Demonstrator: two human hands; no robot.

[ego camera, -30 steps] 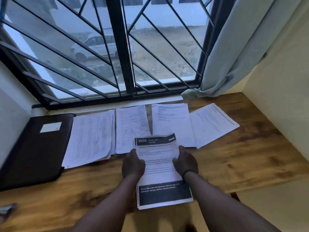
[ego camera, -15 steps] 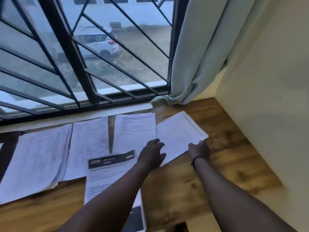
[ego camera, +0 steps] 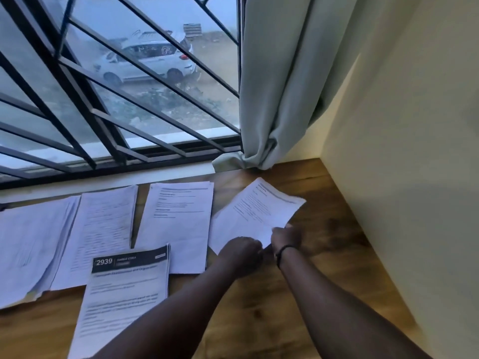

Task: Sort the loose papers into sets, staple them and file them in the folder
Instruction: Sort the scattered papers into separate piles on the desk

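Both hands [ego camera: 264,248] — rightmost set [ego camera: 255,213] now lifted, tilted.

Leftmost paper stack [ego camera: 28,244] cut by frame edge; print blurred.

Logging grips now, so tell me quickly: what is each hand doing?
Left hand: grips the near edge of the rightmost paper set.
Right hand: grips the same set.
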